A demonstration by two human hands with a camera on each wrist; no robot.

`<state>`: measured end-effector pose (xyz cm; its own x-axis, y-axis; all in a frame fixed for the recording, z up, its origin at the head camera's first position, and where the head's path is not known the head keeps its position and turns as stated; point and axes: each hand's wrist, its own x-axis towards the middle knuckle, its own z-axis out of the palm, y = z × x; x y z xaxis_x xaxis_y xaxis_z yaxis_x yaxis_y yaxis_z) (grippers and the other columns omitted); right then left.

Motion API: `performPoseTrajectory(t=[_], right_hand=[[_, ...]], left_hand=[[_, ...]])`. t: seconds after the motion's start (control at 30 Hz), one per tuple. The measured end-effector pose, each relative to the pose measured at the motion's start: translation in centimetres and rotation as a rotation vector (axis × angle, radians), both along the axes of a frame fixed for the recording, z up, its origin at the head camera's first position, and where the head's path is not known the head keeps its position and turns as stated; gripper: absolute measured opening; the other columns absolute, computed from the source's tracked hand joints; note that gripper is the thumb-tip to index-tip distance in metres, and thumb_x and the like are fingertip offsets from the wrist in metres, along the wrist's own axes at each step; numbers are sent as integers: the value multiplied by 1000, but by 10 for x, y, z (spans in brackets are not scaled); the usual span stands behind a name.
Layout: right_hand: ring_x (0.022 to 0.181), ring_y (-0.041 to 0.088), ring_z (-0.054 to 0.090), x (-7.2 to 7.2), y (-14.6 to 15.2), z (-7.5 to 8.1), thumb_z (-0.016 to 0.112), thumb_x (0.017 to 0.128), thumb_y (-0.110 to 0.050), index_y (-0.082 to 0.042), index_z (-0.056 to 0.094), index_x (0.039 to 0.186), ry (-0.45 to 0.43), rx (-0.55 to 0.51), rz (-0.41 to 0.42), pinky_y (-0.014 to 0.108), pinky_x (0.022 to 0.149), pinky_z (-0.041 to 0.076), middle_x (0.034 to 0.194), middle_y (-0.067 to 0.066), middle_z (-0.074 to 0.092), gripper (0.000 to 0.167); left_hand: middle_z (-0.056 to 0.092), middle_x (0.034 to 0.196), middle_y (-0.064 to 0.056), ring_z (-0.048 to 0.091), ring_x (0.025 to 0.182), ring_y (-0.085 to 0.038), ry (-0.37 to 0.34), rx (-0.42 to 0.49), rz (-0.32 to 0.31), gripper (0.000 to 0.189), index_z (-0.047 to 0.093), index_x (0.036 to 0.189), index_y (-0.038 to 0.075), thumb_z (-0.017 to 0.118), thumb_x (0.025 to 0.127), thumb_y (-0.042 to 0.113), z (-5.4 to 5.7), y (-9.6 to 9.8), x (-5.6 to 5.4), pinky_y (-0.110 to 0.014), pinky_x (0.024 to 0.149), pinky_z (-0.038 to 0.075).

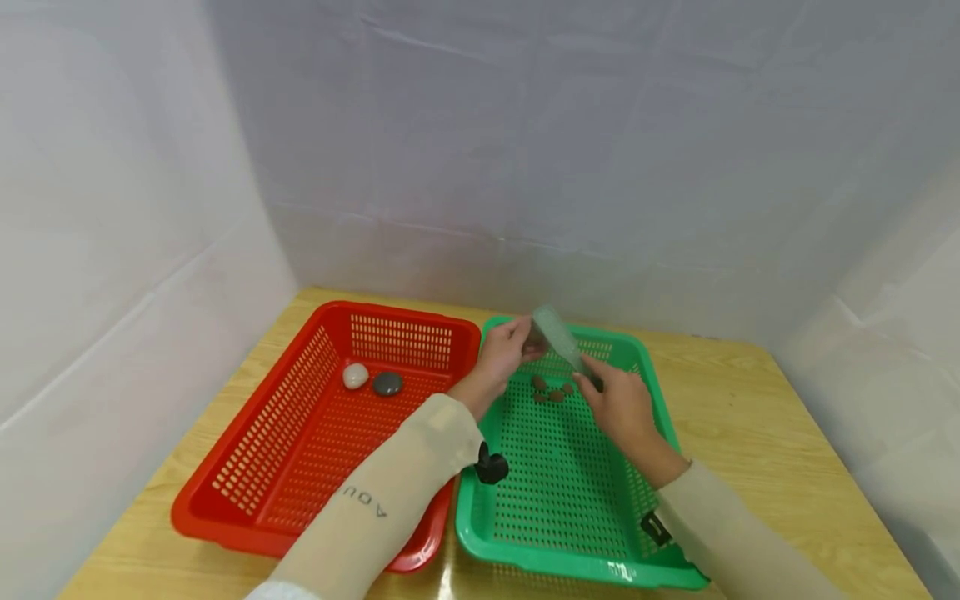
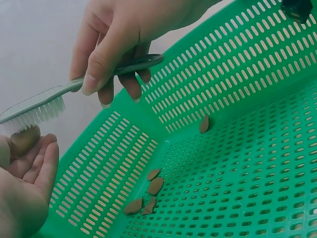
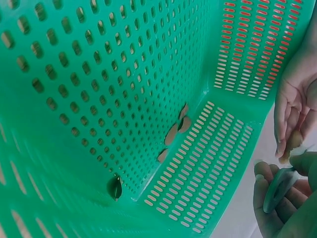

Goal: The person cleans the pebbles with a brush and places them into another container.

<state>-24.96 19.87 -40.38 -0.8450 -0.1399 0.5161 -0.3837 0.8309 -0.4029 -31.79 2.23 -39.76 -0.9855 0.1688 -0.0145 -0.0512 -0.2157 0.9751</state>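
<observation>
My left hand, over the back left of the green basket, holds a small brown stone in its fingers. In my right hand is the handle of a pale green brush. The brush's clear bristles rest down on the stone in the left wrist view. In the head view the brush hides the stone. Below the hands, several flat brown pieces lie on the basket's floor near its back wall, one of them apart from the others.
Left of the green basket stands a red basket holding a white stone and a dark grey stone. My left forearm crosses over it. Both baskets stand on a wooden table. White sheets hang behind and at the sides.
</observation>
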Motion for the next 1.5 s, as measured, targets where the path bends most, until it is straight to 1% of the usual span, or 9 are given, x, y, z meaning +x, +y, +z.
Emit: performPoseTrajectory(t=[0.2, 0.43, 0.53, 0.67, 0.8, 1.07, 1.27, 1.4, 1.5], right_hand=[[41, 7, 38, 0, 1, 1, 70, 91, -15, 0, 66, 123, -11, -14, -14, 24, 39, 32, 65, 8, 66, 37], [50, 14, 51, -3, 3, 1, 71, 90, -15, 3, 67, 120, 16, -11, -46, 31, 46, 43, 78, 16, 72, 35], [49, 13, 51, -2, 3, 1, 71, 89, -14, 1, 68, 120, 17, -8, -31, 32, 45, 43, 78, 15, 72, 34], [43, 7, 41, 0, 3, 0, 71, 86, -12, -2, 70, 118, 12, -19, -16, 26, 40, 33, 72, 12, 71, 33], [40, 4, 36, 0, 2, 0, 72, 84, -12, -3, 71, 117, 19, -5, -37, 23, 37, 29, 68, 11, 70, 34], [42, 8, 39, 1, 1, 3, 74, 82, -11, -3, 72, 114, -11, 53, -56, 25, 37, 30, 75, 13, 72, 32], [39, 7, 35, 1, 0, 4, 73, 85, -12, -2, 71, 116, -35, 59, -57, 24, 35, 29, 73, 13, 71, 33], [39, 7, 36, 1, 1, 4, 71, 87, -13, -1, 70, 118, -40, 25, -57, 24, 35, 30, 74, 15, 71, 33], [39, 7, 37, 1, 1, 4, 71, 88, -14, -1, 68, 119, -34, -1, -58, 24, 36, 31, 74, 15, 71, 34]], left_hand=[[64, 119, -25, 67, 103, -31, -29, 23, -17, 40, 50, 139, -1, 44, 106, 20, -1, 0, 0, -33, 86, 57], [64, 120, -23, 67, 103, -33, -44, 7, -18, 40, 54, 134, -5, 43, 106, 22, -1, 0, 1, -35, 87, 56], [64, 118, -25, 66, 103, -33, -48, 24, 7, 39, 56, 130, -7, 42, 106, 22, -2, 1, 0, -36, 87, 56], [65, 114, -26, 67, 101, -33, -36, 56, 58, 39, 58, 124, -8, 41, 107, 21, -3, 2, 0, -36, 86, 57], [67, 111, -24, 69, 94, -28, -18, 54, 119, 38, 62, 121, -6, 43, 106, 24, -3, 1, 0, -34, 84, 58], [65, 115, -25, 68, 89, -19, -3, 76, 196, 41, 55, 132, -6, 42, 106, 23, 1, 0, 0, -30, 81, 58], [61, 123, -21, 67, 97, -24, 5, 58, 179, 41, 51, 138, -1, 45, 105, 22, 1, -2, 1, -31, 85, 57], [53, 137, -19, 65, 106, -31, 34, -12, 117, 42, 47, 142, 0, 45, 105, 20, 1, -1, 3, -32, 88, 56], [50, 140, -21, 64, 107, -34, 47, -37, 81, 43, 46, 142, -2, 45, 105, 20, 1, 0, 5, -33, 88, 56]])
